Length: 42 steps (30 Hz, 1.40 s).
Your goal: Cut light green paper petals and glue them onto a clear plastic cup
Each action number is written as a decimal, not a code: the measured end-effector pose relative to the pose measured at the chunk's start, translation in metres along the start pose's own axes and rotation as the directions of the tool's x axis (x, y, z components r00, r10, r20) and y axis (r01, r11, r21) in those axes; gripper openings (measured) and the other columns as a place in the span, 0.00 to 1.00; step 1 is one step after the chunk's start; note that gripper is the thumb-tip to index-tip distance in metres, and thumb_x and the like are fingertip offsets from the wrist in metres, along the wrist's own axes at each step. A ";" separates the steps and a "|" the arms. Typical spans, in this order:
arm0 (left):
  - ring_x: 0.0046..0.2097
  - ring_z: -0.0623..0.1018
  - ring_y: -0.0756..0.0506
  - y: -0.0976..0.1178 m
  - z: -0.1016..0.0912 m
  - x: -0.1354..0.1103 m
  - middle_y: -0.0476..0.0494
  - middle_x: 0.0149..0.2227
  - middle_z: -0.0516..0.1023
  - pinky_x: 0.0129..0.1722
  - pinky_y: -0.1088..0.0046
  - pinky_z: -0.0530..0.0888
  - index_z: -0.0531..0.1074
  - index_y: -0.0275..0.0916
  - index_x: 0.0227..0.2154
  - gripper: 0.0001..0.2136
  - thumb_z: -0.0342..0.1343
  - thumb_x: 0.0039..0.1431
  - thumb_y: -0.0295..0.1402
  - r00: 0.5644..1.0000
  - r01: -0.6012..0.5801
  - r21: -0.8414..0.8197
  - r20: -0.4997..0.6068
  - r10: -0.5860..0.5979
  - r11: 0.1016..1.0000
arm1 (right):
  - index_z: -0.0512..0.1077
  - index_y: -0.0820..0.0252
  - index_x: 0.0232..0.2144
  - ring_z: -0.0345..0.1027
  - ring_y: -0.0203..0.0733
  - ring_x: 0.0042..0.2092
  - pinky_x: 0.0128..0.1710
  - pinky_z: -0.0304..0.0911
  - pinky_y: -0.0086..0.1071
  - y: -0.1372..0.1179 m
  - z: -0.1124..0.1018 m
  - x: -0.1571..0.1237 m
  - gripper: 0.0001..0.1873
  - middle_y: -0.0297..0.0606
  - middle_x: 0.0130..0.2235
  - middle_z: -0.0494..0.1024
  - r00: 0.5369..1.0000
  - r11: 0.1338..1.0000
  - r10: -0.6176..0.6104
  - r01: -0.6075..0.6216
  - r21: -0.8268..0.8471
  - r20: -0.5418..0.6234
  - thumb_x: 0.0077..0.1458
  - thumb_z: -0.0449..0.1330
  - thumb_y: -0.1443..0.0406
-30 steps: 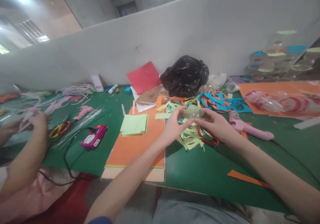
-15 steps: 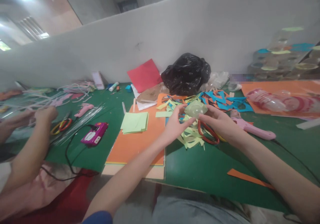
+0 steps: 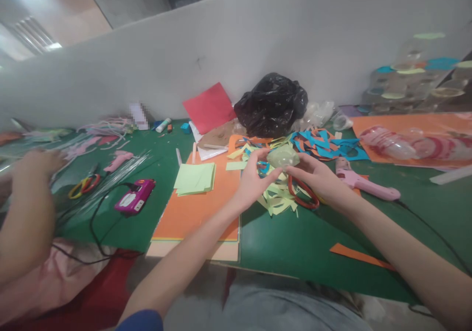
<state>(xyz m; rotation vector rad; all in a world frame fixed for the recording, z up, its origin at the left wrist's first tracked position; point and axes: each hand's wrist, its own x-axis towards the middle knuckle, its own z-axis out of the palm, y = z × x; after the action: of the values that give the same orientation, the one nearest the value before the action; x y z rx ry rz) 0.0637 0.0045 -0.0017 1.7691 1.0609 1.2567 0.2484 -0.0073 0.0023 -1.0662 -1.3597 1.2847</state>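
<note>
seemingly pale green dome [image 3: 283,156], yellow-green paper strips [image 3: 276,204]

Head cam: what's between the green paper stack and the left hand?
In the head view, only an orange card sheet lies between the pale green paper stack and the left hand, which holds a translucent green piece.

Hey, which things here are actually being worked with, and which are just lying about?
In use: greenish clear plastic dome, held by the left hand and right hand.

Lying about: pale green paper strips, pink glue gun, black plastic bag, red card sheet.
</note>
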 end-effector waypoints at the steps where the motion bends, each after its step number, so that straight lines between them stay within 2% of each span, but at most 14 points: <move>1: 0.55 0.74 0.42 0.000 0.000 0.000 0.39 0.55 0.73 0.52 0.60 0.73 0.63 0.43 0.53 0.23 0.64 0.57 0.39 1.000 0.000 0.004 0.001 0.000 1.000 | 0.73 0.54 0.46 0.73 0.52 0.53 0.56 0.68 0.44 0.000 0.000 0.000 0.31 0.41 0.49 0.80 1.000 1.000 0.003 -0.003 -0.005 -0.006 0.45 0.71 0.45; 8: 0.53 0.75 0.43 -0.001 0.000 0.000 0.39 0.55 0.73 0.51 0.61 0.73 0.64 0.43 0.52 0.23 0.64 0.57 0.42 1.000 0.004 0.029 -0.004 -0.004 1.000 | 0.72 0.55 0.44 0.74 0.54 0.52 0.55 0.69 0.44 -0.004 0.004 -0.001 0.35 0.43 0.48 0.81 1.000 0.996 0.007 -0.009 -0.083 -0.021 0.42 0.70 0.40; 15: 0.53 0.74 0.42 -0.005 0.000 0.000 0.39 0.55 0.72 0.51 0.60 0.73 0.63 0.43 0.53 0.24 0.63 0.57 0.44 1.000 -0.010 0.050 0.000 0.010 0.999 | 0.73 0.55 0.43 0.75 0.54 0.50 0.54 0.69 0.46 -0.004 0.004 0.000 0.35 0.42 0.46 0.81 0.999 0.998 0.030 -0.032 -0.057 -0.030 0.39 0.72 0.42; 17: 0.55 0.73 0.41 -0.006 0.000 0.000 0.38 0.55 0.71 0.52 0.58 0.73 0.63 0.44 0.53 0.24 0.63 0.57 0.45 1.000 -0.022 0.095 -0.015 0.024 0.995 | 0.73 0.55 0.43 0.75 0.53 0.48 0.52 0.70 0.45 -0.004 0.004 0.000 0.33 0.42 0.45 0.81 0.999 0.997 0.024 -0.027 -0.076 -0.034 0.40 0.71 0.43; 21: 0.63 0.65 0.36 -0.008 -0.005 0.001 0.36 0.59 0.64 0.59 0.51 0.67 0.62 0.45 0.54 0.29 0.65 0.54 0.48 0.989 -0.047 0.274 -0.124 0.084 0.961 | 0.72 0.56 0.42 0.75 0.51 0.45 0.49 0.69 0.44 -0.001 0.001 0.000 0.29 0.41 0.42 0.80 0.999 0.985 0.000 -0.008 -0.175 -0.044 0.47 0.67 0.42; 24: 0.64 0.63 0.35 -0.010 -0.009 0.003 0.35 0.58 0.63 0.60 0.49 0.66 0.61 0.44 0.53 0.31 0.66 0.52 0.50 0.986 -0.024 0.318 -0.151 0.076 0.948 | 0.71 0.56 0.44 0.74 0.50 0.45 0.50 0.69 0.44 0.002 0.000 0.000 0.30 0.40 0.41 0.79 0.999 0.980 -0.004 -0.005 -0.197 -0.049 0.50 0.65 0.42; 29: 0.63 0.64 0.35 -0.011 -0.006 0.002 0.35 0.57 0.63 0.61 0.47 0.66 0.61 0.43 0.53 0.30 0.65 0.53 0.51 0.996 0.003 0.252 -0.087 0.020 0.968 | 0.72 0.56 0.43 0.75 0.50 0.45 0.49 0.70 0.43 0.002 0.000 -0.002 0.30 0.41 0.42 0.80 0.999 0.981 -0.007 -0.004 -0.194 -0.053 0.49 0.65 0.41; 35: 0.64 0.66 0.35 -0.011 0.001 -0.001 0.33 0.62 0.62 0.62 0.48 0.66 0.58 0.44 0.56 0.35 0.66 0.52 0.52 0.998 0.056 0.074 0.026 -0.058 0.996 | 0.72 0.55 0.46 0.74 0.51 0.51 0.53 0.70 0.42 -0.001 0.002 0.000 0.34 0.42 0.48 0.80 0.999 0.998 -0.004 0.006 -0.066 0.039 0.44 0.70 0.42; 38: 0.64 0.66 0.35 -0.010 -0.001 0.000 0.33 0.62 0.64 0.63 0.49 0.65 0.59 0.44 0.56 0.35 0.65 0.52 0.54 0.998 0.048 0.025 0.031 -0.049 0.999 | 0.71 0.56 0.46 0.75 0.50 0.49 0.50 0.71 0.40 -0.003 0.002 -0.001 0.35 0.42 0.47 0.80 0.999 0.999 -0.002 0.004 -0.051 0.037 0.42 0.72 0.44; 42: 0.62 0.69 0.37 -0.006 -0.004 0.002 0.35 0.60 0.68 0.62 0.51 0.66 0.61 0.43 0.56 0.34 0.65 0.52 0.55 0.998 0.019 -0.003 0.059 -0.019 1.000 | 0.72 0.57 0.45 0.75 0.48 0.44 0.43 0.72 0.38 -0.006 0.002 -0.005 0.31 0.41 0.42 0.81 0.999 0.989 0.036 -0.031 -0.144 0.033 0.46 0.71 0.45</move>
<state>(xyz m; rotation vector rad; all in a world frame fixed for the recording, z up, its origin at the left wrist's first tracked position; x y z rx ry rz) 0.0585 0.0093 -0.0050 1.7784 1.0394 1.1870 0.2469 -0.0130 0.0077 -1.1734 -1.4846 1.2496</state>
